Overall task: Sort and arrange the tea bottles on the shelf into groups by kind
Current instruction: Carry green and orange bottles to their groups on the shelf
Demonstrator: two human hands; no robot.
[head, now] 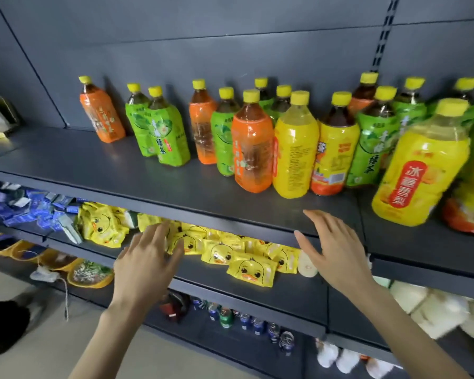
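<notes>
- Tea bottles (252,149) stood upright on the top shelf (107,162), orange, green and yellow labels mixed, all yellow-capped
- One orange bottle (102,116) stood alone at the left end, two green bottles (170,138) near it, close together
- A large yellow bottle (419,165) stood nearest the front at the right
- Left hand (148,258) hovered below the shelf's edge, fingers (162,231) wide, holding nothing
- Right hand (337,250) hung at the shelf's front edge, fingers wide, empty
- Duck packets (251,270) lay on the lower shelf (230,287)
</notes>
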